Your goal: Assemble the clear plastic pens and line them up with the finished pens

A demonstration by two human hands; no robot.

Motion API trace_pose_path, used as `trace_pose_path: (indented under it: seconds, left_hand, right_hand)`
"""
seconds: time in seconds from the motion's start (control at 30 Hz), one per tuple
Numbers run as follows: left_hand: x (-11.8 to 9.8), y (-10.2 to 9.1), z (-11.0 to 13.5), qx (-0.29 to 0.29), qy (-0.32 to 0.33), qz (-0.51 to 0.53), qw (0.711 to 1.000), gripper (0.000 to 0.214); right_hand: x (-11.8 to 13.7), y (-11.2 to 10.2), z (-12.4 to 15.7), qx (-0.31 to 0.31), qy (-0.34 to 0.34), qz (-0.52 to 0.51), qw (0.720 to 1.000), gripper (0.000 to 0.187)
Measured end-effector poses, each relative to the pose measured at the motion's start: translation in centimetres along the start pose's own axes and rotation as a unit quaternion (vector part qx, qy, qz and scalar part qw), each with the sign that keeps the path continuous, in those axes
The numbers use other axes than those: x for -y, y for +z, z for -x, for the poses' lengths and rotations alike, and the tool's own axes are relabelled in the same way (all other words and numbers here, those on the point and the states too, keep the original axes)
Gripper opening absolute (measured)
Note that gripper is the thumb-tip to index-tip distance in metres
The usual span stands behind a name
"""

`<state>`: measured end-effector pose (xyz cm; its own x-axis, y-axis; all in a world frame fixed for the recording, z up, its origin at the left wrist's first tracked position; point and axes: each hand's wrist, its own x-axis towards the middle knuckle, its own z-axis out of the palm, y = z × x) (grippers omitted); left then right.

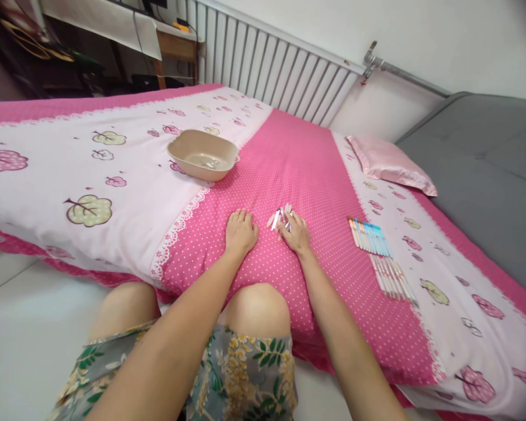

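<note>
Basically, right hand (297,234) covers loose sticks (276,220) on bed (289,149), grip unclear; left hand (241,231) rests palm-down nearby, loosely spread, likely bracing. Pens (372,237) lie in 2 rows, probably to stay sorted; basin (200,171) sits beyond.

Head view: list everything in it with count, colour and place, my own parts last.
Bedspread: 1, pink and white, across the middle
Basin: 1, tan, left of centre, contents indistinct
Loose slim sticks: several, white and pink, centre
Pens: two rows, blue-brown and whitish, right
Pillow: 1, pink, upper right
Headboard: 1, grey, far right
Radiator: 1, white, top centre
Pipe: 1, silver, beside radiator
Table: 1, brown, white-clothed, top left
Wall: white, top
Floor: pale, lower left
Floral garment: 1, grey-green-yellow, lap
Knees: 2, bare, bottom
Left hand: 1, bare, on bedspread
Right hand: 1, bare, over sticks
</note>
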<state>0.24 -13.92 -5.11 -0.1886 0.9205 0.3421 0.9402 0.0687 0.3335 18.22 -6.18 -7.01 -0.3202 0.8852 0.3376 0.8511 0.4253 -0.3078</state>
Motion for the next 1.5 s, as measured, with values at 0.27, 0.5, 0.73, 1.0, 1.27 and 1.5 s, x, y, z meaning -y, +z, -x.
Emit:
trace_pose_path:
  seconds: [0.27,0.5,0.73,1.0,1.27,1.5]
  left_hand:
    - [0.01,-0.02,0.02,-0.003,0.002,-0.003,1.000,0.044]
    - [0.05,0.04,-0.02,-0.009,0.004,-0.001,1.000,0.043]
    - [0.14,0.08,0.01,-0.010,0.005,-0.001,1.000,0.044]
    - [0.10,-0.09,0.02,-0.008,0.004,0.000,1.000,0.043]
    - [0.13,-0.02,0.04,-0.007,0.004,0.003,1.000,0.043]
    - [0.18,0.02,0.05,-0.009,0.005,0.005,1.000,0.043]
  right_hand:
    - [-0.08,-0.03,-0.09,-0.009,0.006,-0.017,1.000,0.056]
    - [0.00,-0.05,-0.07,-0.010,0.002,-0.019,1.000,0.055]
    - [0.13,-0.20,-0.01,-0.007,-0.006,-0.015,1.000,0.055]
    - [0.32,-0.28,0.05,-0.013,-0.004,-0.013,1.000,0.054]
    - [0.31,-0.28,0.10,-0.010,0.002,-0.017,1.000,0.054]
    - [0.30,-0.22,0.07,-0.011,0.002,-0.020,1.000,0.054]
